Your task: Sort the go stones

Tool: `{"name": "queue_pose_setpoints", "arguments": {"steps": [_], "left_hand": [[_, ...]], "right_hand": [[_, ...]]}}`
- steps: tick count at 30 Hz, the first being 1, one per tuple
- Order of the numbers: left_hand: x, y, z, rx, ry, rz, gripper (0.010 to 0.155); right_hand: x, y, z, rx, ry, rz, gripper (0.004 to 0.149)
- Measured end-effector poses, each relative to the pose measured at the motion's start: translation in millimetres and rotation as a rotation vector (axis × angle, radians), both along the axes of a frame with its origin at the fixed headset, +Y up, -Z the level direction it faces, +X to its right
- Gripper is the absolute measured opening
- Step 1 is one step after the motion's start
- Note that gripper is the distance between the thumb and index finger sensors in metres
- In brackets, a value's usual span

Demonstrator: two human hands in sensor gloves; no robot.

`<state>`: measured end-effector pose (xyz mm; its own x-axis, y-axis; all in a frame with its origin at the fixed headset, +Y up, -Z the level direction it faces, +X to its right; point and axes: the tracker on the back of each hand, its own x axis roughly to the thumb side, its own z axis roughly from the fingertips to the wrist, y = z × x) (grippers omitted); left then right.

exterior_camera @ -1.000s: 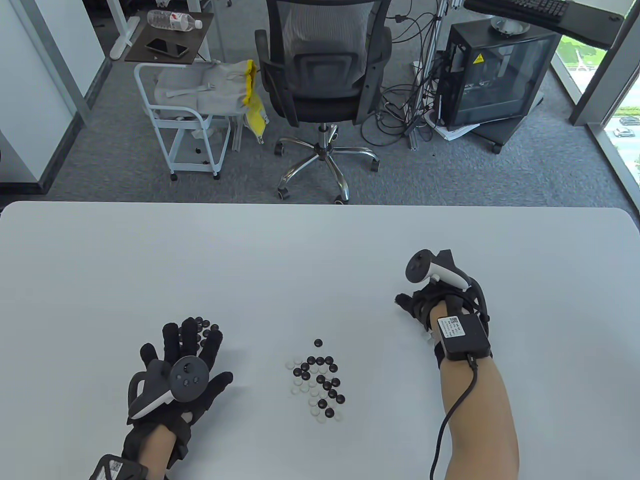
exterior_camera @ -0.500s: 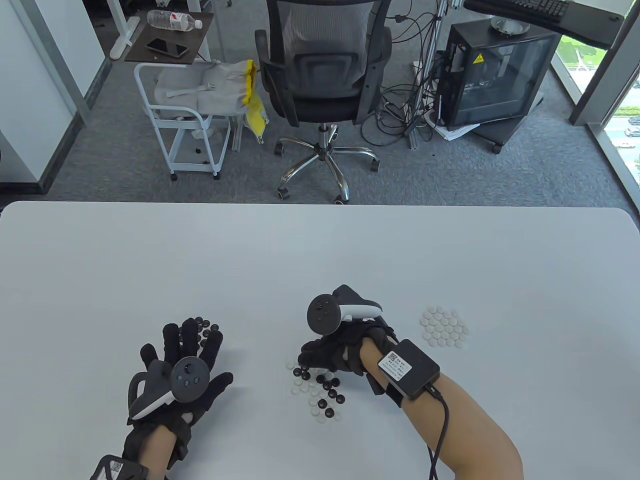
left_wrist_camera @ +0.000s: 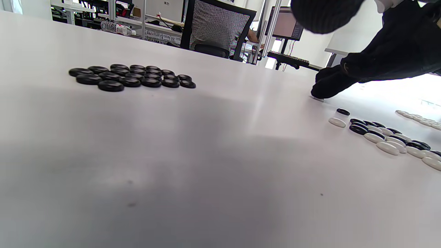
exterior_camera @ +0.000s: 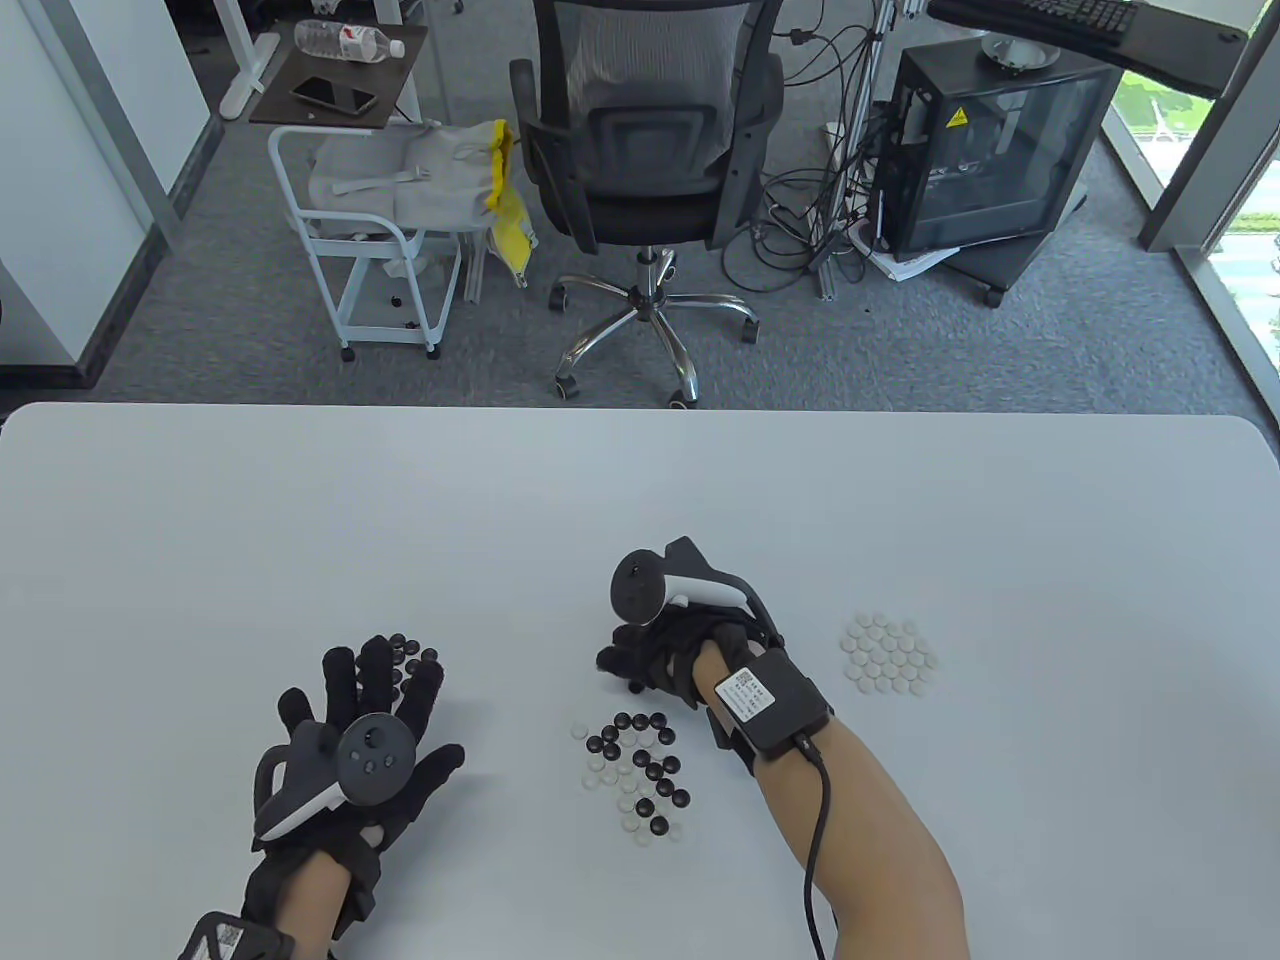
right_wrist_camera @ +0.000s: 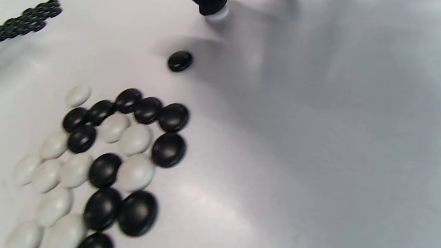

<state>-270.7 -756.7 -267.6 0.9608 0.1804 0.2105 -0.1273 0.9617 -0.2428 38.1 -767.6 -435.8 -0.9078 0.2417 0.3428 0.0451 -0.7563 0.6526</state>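
A mixed pile of black and white Go stones (exterior_camera: 635,775) lies at the centre front of the table. Sorted black stones (exterior_camera: 410,655) sit at my left hand's fingertips; sorted white stones (exterior_camera: 890,655) lie in a patch to the right. My left hand (exterior_camera: 375,700) rests flat with straight fingers. My right hand (exterior_camera: 625,665) hovers just beyond the mixed pile, fingers curled down. Its fingertip (right_wrist_camera: 210,5) holds a white stone (right_wrist_camera: 217,15) against the table. A lone black stone (right_wrist_camera: 180,61) lies beside it. The left wrist view shows the same white stone (left_wrist_camera: 317,99) under the right hand (left_wrist_camera: 344,77).
The white table (exterior_camera: 640,500) stretches bare behind the hands. Beyond its far edge stand an office chair (exterior_camera: 640,150), a white cart (exterior_camera: 380,230) and a computer case (exterior_camera: 990,150), all on the floor.
My right hand left the white pile, swept left over the mixed pile, then drew back a little beyond it with a white stone under its fingertip. The left hand stayed put.
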Motion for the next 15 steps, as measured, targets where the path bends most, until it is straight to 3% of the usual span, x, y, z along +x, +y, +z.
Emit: {"name": "queue_pose_setpoints", "arguments": {"steps": [5, 9, 15], "left_hand": [[-2, 1, 0, 0.006, 0.004, 0.011, 0.081], [-2, 1, 0, 0.01, 0.002, 0.009, 0.081], [0, 0, 0, 0.009, -0.002, 0.001, 0.081]], "right_hand": [[56, 8, -14, -0.003, -0.173, 0.006, 0.069], [94, 13, -8, -0.015, -0.201, 0.115, 0.068], [125, 15, 6, -0.006, -0.197, 0.174, 0.068]]}}
